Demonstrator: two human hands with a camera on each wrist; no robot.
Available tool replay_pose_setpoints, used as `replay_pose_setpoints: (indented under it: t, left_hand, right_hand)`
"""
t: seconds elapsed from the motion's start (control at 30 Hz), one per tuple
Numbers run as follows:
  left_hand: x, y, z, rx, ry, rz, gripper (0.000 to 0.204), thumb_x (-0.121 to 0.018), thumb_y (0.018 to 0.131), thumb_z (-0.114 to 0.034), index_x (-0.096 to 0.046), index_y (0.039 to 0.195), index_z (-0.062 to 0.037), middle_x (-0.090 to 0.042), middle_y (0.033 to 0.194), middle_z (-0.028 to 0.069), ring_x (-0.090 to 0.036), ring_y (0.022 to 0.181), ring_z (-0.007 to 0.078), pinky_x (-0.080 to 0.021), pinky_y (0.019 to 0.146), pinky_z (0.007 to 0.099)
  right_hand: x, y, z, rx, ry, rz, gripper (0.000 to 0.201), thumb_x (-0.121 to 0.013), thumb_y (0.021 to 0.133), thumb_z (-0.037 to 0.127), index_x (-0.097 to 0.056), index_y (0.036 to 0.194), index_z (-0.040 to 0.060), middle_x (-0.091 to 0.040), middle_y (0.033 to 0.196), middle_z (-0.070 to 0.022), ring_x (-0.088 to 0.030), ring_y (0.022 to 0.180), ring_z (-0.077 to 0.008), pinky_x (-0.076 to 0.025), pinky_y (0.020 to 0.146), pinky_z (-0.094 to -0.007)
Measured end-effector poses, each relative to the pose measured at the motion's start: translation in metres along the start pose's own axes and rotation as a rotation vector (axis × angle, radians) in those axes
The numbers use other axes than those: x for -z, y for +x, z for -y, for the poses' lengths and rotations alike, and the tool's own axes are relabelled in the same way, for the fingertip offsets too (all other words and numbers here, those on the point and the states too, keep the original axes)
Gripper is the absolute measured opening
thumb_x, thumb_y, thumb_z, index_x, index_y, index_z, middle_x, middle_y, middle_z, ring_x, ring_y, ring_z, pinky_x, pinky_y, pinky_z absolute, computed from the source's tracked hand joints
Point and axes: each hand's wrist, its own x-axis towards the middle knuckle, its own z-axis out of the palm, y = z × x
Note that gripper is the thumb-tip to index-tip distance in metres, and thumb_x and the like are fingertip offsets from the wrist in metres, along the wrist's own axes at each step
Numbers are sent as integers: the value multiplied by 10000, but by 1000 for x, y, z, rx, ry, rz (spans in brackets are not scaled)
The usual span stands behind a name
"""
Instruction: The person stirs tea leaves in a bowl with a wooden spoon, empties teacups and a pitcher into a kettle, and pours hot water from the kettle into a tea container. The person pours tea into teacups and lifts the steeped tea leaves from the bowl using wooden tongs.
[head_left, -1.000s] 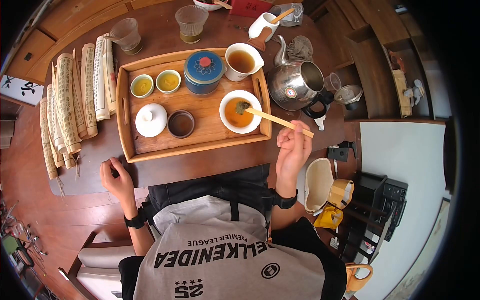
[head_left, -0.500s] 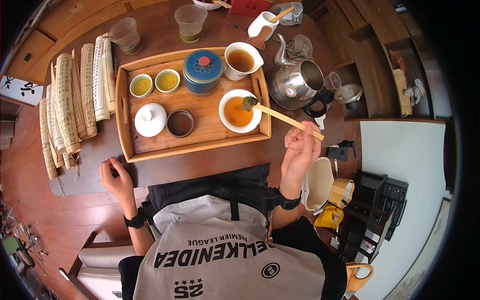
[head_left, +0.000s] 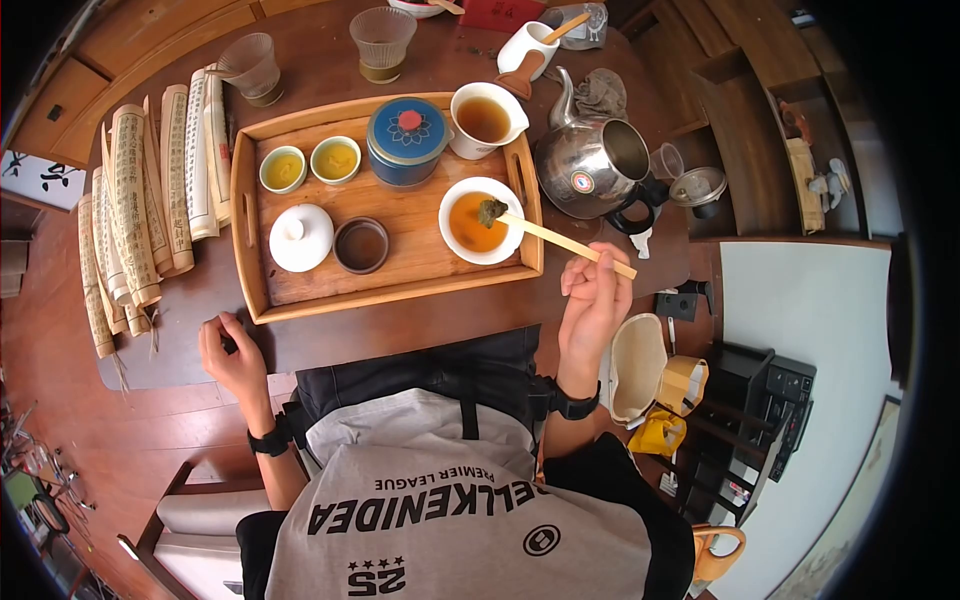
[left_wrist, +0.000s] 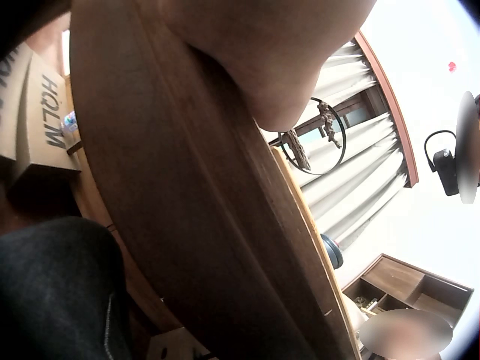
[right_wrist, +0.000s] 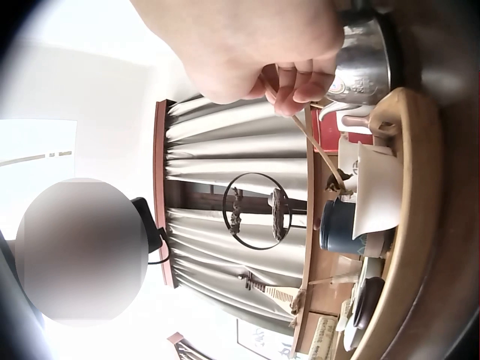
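My right hand [head_left: 595, 305] pinches a slim bamboo stick [head_left: 560, 240] near its rear end. At the stick's far tip is a dark wet clump of tea leaves [head_left: 491, 212], which overlaps the amber tea in a white bowl [head_left: 447, 238] in the head view. The right wrist view shows the clump [right_wrist: 341, 180] close above the bowl's rim [right_wrist: 375, 187]. The bowl stands at the right end of a wooden tray [head_left: 420, 275]. My left hand [head_left: 233, 355] rests at the table's front edge, fingers loosely curled and holding nothing visible.
On the tray are a white lid [head_left: 301, 238], a brown dish [head_left: 361, 246], two small tea cups [head_left: 335, 160], a blue canister [head_left: 408, 150] and a white pitcher [head_left: 486, 120]. A steel kettle [head_left: 580, 165] stands right of it, several bamboo scrolls [head_left: 130, 190] left, two glasses [head_left: 382, 45] behind.
My right hand moved the stick and leaf clump right and up toward the bowl's rim, then partway back left over the tea. My left hand stayed put.
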Motion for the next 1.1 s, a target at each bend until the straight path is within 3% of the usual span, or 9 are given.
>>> replay_pose_setpoints:
  t: [0.53, 1.1]
  left_hand:
    - [1, 0, -1, 2, 10, 6, 176, -594, 964, -53, -596, 816, 40, -516, 681, 107, -485, 609, 238, -389, 571, 372]
    - [1, 0, 0, 10, 23, 12, 177, -592, 971, -69, -615, 829, 34, -535, 694, 105, -507, 620, 235, -399, 566, 366]
  right_hand:
    - [1, -4, -2, -29, -56, 12, 211, -500, 1046, 188, -566, 1101, -4, -572, 811, -88, -540, 697, -163, -413, 600, -272]
    - [0, -9, -13, -9, -227, 106, 199, -538, 1026, 154, -598, 1127, -7, -626, 867, -92, -582, 750, -142, -436, 641, -251]
